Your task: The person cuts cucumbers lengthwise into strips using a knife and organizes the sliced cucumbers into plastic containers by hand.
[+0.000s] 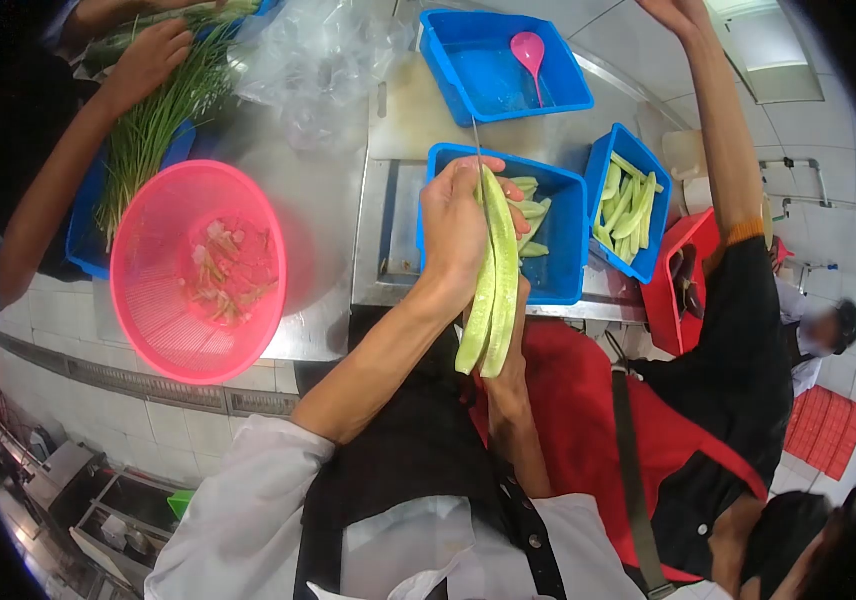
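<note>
My left hand (453, 225) is closed around the upper part of a long, pale green cucumber (500, 290). The cucumber is split lengthwise, and its two wet cut faces hang side by side. A thin knife blade (477, 140), seen nearly edge-on, rises past my left fingers at the top of the split. My right hand (520, 310) is behind the cucumber's lower half, its fingers hidden, so what it holds does not show. Just beyond both hands is a blue bin (573, 285) with cut green pieces (536, 225) in it.
A second blue bin (653, 255) holds green strips; another blue bin (458, 85) contains a pink spoon (528, 55). Left stands a pink basket (133, 290) with scraps. A co-worker's hand (153, 60) touches green stalks (148, 150). Another person's arm (723, 120) reaches up at right.
</note>
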Available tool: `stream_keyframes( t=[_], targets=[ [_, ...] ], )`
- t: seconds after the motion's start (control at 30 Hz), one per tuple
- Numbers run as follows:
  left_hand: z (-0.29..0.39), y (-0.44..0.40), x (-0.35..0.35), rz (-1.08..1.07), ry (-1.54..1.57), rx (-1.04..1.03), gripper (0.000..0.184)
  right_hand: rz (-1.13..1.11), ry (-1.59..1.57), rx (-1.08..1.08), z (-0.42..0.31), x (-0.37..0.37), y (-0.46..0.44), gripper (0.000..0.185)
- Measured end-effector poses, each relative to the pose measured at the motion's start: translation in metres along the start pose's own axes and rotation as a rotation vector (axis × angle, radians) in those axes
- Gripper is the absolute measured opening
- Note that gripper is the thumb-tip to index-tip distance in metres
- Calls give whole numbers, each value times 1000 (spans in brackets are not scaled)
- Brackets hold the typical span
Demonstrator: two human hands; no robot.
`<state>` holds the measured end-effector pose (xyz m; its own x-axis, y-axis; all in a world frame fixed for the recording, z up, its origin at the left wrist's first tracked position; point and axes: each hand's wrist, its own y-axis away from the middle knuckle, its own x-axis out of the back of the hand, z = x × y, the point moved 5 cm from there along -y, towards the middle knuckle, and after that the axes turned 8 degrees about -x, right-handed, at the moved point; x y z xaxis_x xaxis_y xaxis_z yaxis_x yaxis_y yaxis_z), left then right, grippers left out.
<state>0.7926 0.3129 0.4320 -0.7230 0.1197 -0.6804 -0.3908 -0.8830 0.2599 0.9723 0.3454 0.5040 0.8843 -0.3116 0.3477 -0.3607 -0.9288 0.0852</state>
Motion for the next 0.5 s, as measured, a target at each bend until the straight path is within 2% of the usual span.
stream_keyframes(
  t=[0.07,0.13,0.23,0.3,0.33,0.4,0.43,0.47,0.5],
  targets=[
    [-3,1,0,-17,-24,13,34,-2,93,-106,56,-72,112,32],
    [-5,3,0,-32,-48,26,35,-9,-94,-317,100,-107,177,29],
    [-7,2,2,-19,-7,45,38,25,-252,-382,101,-114,180,26],
    [-11,1,1,-77,78,66,40,153,-365,-78,78,-110,176,22],
    [-13,2,2,-78,79,66,40,153,-364,-77,81,-109,176,22],
    [-20,5,3,-115,112,85,42,196,-100,51,81,-103,173,25],
    [-23,8,5,-122,112,85,42,202,-99,54,82,-99,169,25],
    [-23,12,7,-224,-182,-19,47,207,-13,-56,86,-97,161,24],
    [-23,19,9,-324,-475,-123,64,212,72,-169,88,-94,154,23]
  ],
)
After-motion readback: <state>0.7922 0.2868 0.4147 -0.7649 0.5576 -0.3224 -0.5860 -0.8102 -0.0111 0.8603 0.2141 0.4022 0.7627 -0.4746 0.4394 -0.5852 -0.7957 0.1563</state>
